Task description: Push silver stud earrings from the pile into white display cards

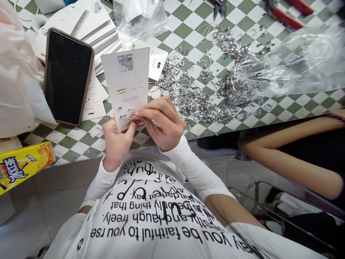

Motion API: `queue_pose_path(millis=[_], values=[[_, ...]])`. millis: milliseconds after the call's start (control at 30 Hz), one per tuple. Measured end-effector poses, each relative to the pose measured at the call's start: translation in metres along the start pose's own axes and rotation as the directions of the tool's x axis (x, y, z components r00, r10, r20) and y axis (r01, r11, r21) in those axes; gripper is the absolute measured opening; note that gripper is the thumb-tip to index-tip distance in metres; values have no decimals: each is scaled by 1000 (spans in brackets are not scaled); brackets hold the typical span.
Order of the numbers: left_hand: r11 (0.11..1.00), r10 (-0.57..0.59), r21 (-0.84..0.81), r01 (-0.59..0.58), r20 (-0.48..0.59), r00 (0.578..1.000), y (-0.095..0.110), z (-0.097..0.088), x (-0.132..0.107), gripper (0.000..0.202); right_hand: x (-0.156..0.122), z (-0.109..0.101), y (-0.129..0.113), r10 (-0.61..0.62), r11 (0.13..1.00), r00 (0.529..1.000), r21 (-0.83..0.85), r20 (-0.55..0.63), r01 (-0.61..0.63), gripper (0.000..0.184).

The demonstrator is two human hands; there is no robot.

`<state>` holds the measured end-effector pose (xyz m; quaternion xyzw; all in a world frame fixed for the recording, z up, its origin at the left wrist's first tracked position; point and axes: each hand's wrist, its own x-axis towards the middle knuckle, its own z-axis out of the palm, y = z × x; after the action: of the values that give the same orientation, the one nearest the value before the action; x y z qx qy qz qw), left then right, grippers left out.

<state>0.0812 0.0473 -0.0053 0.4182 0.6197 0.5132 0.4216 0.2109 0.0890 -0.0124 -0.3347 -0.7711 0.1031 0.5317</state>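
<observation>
The left hand [115,138] has its grip closed on the lower left of a card [110,79], thumb in front, the other fingers mostly hidden behind. The right hand [164,122] has its fingertips drawn together at the card's lower right; whether they pinch a stud or the card itself, I cannot tell. The card is held tilted over the near edge of the tabletop [78,145], left of its middle, hiding part of a stack [99,32] of cards behind it. Its printed label is too small to read.

A white bag [18,79] and a yellow box [27,163] are cut off at the left, and red-handled pliers [288,16] blur at the far right. Another person's bent limb [269,140] lies beyond the near edge, arm or leg being uncertain.

Green and white checks show along the near edge on the left, narrowing to a strip on the right below a pile [205,104]. The phone [67,77] crowds the card's left side.

The pile is a tangle of shiny metal rings and hooks, spilling rightward under crinkled clear plastic [302,64]. The card is stiff, white and rectangular, with small bright studs near its bottom and a gold bar higher up.
</observation>
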Motion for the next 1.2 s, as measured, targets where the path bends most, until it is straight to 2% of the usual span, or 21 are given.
queue_pose_path(millis=[100, 233, 433, 667, 800, 967, 1100, 1200], values=[[996, -49, -71, 51, 24, 999, -1, -1, -1, 15, 0, -1, 2, 64, 997, 998, 48, -25, -63, 20], [993, -76, -93, 77, 17, 997, -3, -2, -1, 13, 0, -2, 4, 168, 973, 986, 160, 1, -166, 19], [991, -80, -102, 81, 10, 997, -1, -1, 0, 14, 2, -2, 3, 215, 954, 976, 211, 20, -214, 16], [1000, -22, 14, 22, -16, 1000, 2, 2, 0, 29, 3, 1, 0, 91, 991, 995, 98, 35, -94, 19], [999, -54, -11, 54, 0, 999, 2, 0, 0, 27, 3, 0, 0, 81, 993, 996, 84, 27, -83, 21], [988, -109, -106, 111, 24, 994, 0, -2, -1, 15, 3, -4, 3, 138, 976, 990, 166, 25, -141, 22], [996, -79, -40, 79, 2, 997, 3, -2, 0, 17, 5, -4, 2, 111, 980, 993, 162, 46, -117, 20], [998, -59, -14, 59, -5, 998, 6, -2, 0, 23, 5, -4, 1, 55, 995, 996, 80, 64, -60, 22]])
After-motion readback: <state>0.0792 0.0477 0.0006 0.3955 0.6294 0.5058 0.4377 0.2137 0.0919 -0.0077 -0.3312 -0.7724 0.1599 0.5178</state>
